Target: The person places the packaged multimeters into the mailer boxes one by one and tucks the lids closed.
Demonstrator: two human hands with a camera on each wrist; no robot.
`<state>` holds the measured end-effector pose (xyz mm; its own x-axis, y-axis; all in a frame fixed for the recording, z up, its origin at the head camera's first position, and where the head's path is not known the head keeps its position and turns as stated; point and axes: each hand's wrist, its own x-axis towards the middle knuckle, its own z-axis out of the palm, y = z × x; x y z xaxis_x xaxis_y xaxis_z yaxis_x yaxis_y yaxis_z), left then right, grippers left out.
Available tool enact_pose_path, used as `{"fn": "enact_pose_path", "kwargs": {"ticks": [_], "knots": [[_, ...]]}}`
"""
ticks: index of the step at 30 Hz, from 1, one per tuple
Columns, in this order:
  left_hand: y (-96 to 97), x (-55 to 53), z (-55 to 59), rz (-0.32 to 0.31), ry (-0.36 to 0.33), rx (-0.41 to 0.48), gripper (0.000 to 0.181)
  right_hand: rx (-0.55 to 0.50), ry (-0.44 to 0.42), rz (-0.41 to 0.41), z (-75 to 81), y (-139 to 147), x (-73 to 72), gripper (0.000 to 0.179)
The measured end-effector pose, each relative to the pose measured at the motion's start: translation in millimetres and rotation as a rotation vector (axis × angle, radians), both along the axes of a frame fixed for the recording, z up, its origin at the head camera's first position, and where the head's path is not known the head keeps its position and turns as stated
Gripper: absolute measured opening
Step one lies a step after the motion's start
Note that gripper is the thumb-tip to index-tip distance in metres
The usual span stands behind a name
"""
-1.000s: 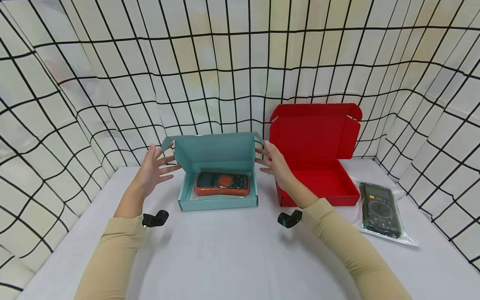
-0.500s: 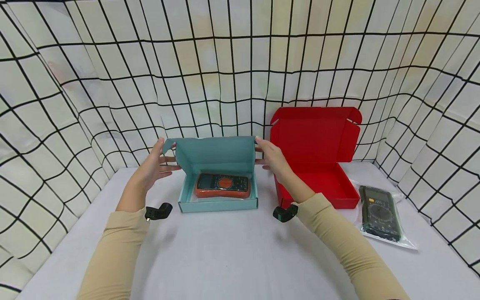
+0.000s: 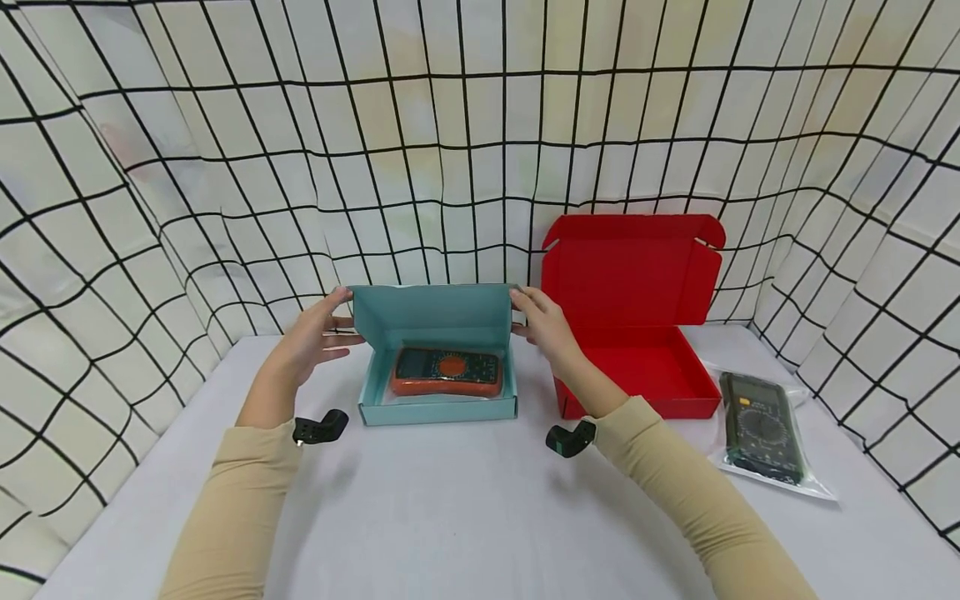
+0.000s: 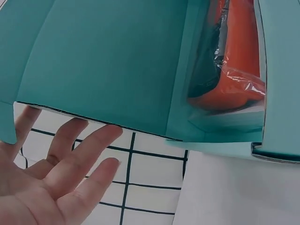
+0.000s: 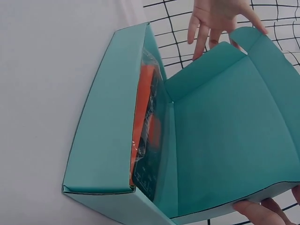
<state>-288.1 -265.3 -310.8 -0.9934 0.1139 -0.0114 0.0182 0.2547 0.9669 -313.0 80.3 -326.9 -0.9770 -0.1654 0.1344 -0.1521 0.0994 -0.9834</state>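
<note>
A teal cardboard box [image 3: 438, 410] stands on the table with its lid [image 3: 431, 308] raised at the back. Inside lies an orange-and-black multimeter [image 3: 447, 372] in clear plastic wrap. My left hand [image 3: 311, 333] is at the lid's left side, its thumb near the top corner and the other fingers spread below. In the left wrist view those fingers [image 4: 96, 140] lie right at the lid's edge; a flap hides part of the thumb. My right hand [image 3: 546, 325] touches the lid's right side, thumb at the upper corner, fingertips [image 5: 253, 209] against the side flap.
To the right, an open red box [image 3: 641, 406] has its lid standing up. Beside it lies a second, dark multimeter [image 3: 761, 425] in a clear plastic bag. White cloth walls with a black grid [image 3: 465, 167] enclose the white table [image 3: 442, 517].
Both hands have come inward onto the lid's sides. The lid has tilted a little forward, and its side flaps have folded in from their flared position.
</note>
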Motion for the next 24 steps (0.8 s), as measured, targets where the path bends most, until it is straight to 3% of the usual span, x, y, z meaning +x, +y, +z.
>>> {"fn": "enact_pose_path", "kwargs": {"ticks": [5, 11, 19, 24], "knots": [[-1.1, 2.2, 2.0, -0.021, -0.054, 0.053, 0.089, 0.015, 0.006, 0.008, -3.0, 2.7, 1.3, 0.059], [-3.0, 3.2, -0.5, -0.042, -0.087, 0.094, 0.088, 0.004, -0.004, 0.011, -6.5, 4.3, 3.6, 0.057], [-6.5, 6.3, -5.3, -0.056, -0.085, 0.086, 0.090, -0.035, -0.011, 0.056, -13.0, 5.8, 5.5, 0.050], [-9.4, 8.6, -7.2, -0.097, -0.049, 0.043, 0.082, -0.049, 0.031, 0.082, -17.9, 7.1, 7.0, 0.050]]}}
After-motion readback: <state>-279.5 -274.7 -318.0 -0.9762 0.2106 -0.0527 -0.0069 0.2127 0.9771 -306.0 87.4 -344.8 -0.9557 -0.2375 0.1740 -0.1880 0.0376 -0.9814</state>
